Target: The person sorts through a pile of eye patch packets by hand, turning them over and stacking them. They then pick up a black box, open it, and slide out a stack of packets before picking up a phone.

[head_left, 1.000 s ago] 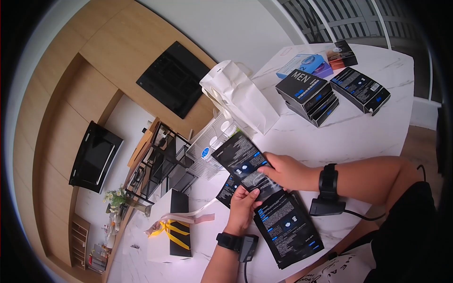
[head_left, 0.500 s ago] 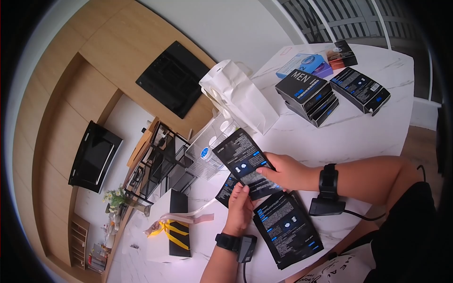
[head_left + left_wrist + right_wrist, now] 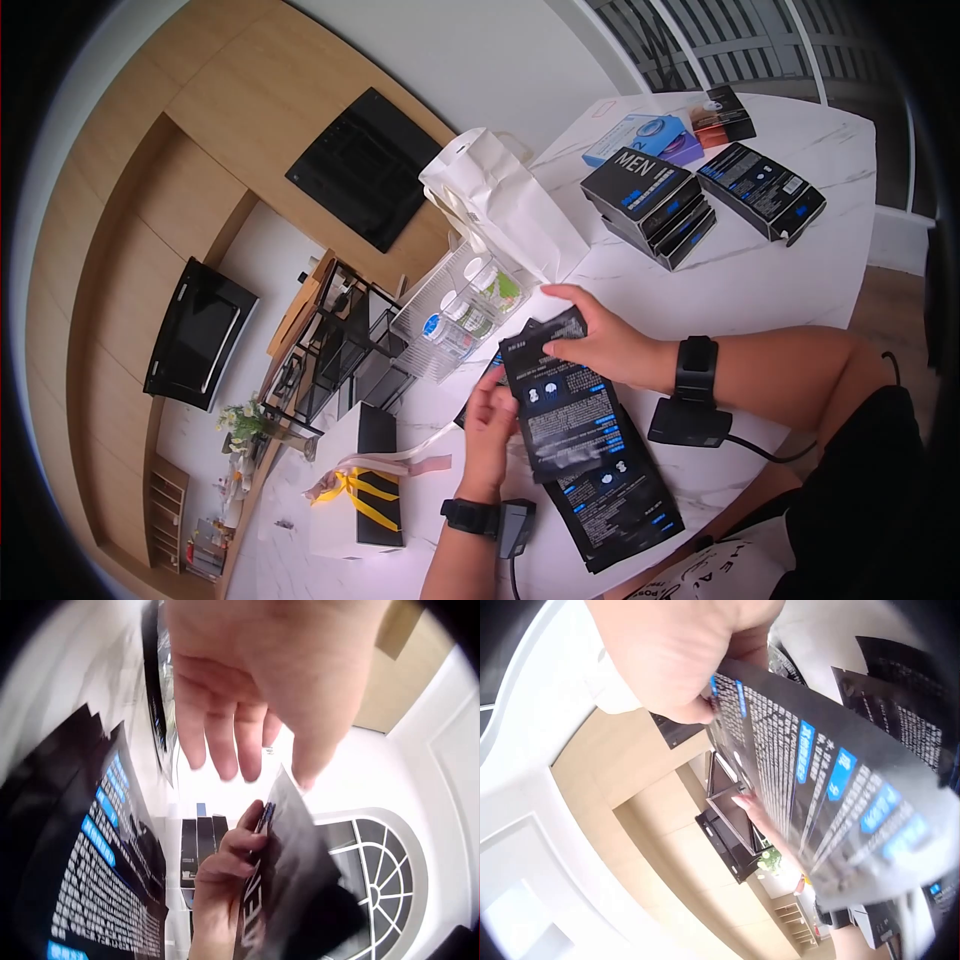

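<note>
A flat black packet (image 3: 565, 410) with blue and white print hangs at a slant from my right hand (image 3: 615, 345), whose thumb and fingers pinch its upper end. Close by its left edge is my left hand (image 3: 488, 440); the left wrist view shows those fingers (image 3: 220, 742) extended, with the thumb apart and nothing between them. Below the held packet lies a pile of similar black packets (image 3: 630, 515), partly covered by it. More black packaging behind the left hand is mostly hidden.
A stack of black boxes (image 3: 640, 185) marked MEN stands at the far right beside another black box (image 3: 765, 190) and a blue box (image 3: 635, 135). A white paper bag (image 3: 510, 205), a clear bin (image 3: 405, 335) with bottles, and a ribboned box (image 3: 335, 525) stand farther left.
The held packet has swung from pointing up and left to hanging down over the pile. My left hand has let go of its lower end, and my right hand now holds its upper end.
</note>
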`<action>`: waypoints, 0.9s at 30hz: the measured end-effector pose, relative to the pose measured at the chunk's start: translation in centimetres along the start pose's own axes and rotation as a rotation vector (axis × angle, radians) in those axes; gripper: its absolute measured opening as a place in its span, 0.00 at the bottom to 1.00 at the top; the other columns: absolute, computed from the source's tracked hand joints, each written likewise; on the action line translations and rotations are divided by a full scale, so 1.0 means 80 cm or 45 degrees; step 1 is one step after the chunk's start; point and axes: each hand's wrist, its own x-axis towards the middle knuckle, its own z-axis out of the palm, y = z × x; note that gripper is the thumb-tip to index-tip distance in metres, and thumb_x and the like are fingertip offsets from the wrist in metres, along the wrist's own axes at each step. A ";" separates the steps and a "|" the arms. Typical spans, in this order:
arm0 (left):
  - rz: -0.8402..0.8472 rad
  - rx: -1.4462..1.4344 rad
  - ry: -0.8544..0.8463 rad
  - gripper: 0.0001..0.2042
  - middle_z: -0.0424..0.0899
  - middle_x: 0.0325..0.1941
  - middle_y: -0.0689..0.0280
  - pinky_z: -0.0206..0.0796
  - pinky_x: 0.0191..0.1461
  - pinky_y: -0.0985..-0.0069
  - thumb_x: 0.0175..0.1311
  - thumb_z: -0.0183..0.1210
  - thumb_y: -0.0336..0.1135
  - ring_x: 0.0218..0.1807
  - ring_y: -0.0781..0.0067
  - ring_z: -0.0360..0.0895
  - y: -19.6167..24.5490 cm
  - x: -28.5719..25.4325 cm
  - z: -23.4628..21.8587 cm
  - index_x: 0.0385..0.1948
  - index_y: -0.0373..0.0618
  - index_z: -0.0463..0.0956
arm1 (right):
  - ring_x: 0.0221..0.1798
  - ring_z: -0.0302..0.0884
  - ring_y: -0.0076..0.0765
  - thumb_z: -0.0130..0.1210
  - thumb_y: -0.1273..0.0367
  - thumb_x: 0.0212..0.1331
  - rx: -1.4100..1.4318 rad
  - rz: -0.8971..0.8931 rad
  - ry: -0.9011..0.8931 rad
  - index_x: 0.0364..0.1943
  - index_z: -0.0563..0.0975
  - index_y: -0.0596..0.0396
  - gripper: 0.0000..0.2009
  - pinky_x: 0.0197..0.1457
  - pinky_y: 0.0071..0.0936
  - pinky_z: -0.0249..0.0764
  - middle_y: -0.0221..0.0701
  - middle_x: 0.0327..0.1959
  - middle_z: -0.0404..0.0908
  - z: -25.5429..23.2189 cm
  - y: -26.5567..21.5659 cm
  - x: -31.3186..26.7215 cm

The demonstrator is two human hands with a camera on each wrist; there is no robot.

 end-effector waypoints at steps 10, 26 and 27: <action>0.272 1.602 0.195 0.30 0.66 0.56 0.47 0.50 0.63 0.62 0.52 0.59 0.45 0.60 0.46 0.60 -0.044 0.013 -0.098 0.53 0.34 0.63 | 0.34 0.73 0.39 0.60 0.64 0.44 -1.214 -0.042 -0.469 0.29 0.74 0.53 0.10 0.39 0.30 0.69 0.33 0.27 0.75 0.010 0.005 -0.024; 0.308 1.475 -0.180 0.24 0.63 0.60 0.52 0.49 0.63 0.64 0.55 0.56 0.42 0.63 0.49 0.57 -0.031 0.011 -0.076 0.52 0.40 0.67 | 0.43 0.70 0.39 0.55 0.63 0.48 -1.289 -0.347 -0.669 0.31 0.74 0.53 0.10 0.48 0.34 0.66 0.32 0.36 0.73 0.002 0.030 -0.026; 0.310 1.478 -0.144 0.22 0.65 0.58 0.51 0.51 0.62 0.66 0.56 0.55 0.40 0.61 0.50 0.59 -0.029 0.010 -0.074 0.51 0.38 0.68 | 0.42 0.71 0.38 0.54 0.62 0.48 -1.292 -0.368 -0.702 0.31 0.74 0.52 0.10 0.45 0.34 0.68 0.31 0.34 0.74 0.002 0.031 -0.026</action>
